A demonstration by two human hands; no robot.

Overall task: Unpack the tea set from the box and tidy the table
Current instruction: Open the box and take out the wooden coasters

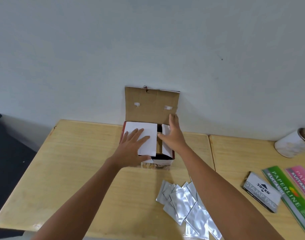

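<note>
A cardboard tea box (158, 164) stands at the far middle of the wooden table (75, 163), its brown lid flap (150, 104) upright against the wall. My left hand (132, 144) lies flat, fingers spread, on the white left inner flap (148, 134). My right hand (172, 134) rests on the narrower right inner flap (165, 148), fingers reaching up to the lid's lower corner. Between the two flaps a dark gap shows the box's inside; its contents are hidden. A pile of several silver foil sachets (186, 203) lies on the table in front of the box.
On a second table to the right lie a Joyko stamp pad box (261, 192), a green receipt book (287, 193) and a pink one (302, 179). A white jar with a metal lid (294, 144) lies tipped at the far right. A dark object (7, 153) sits left of the table.
</note>
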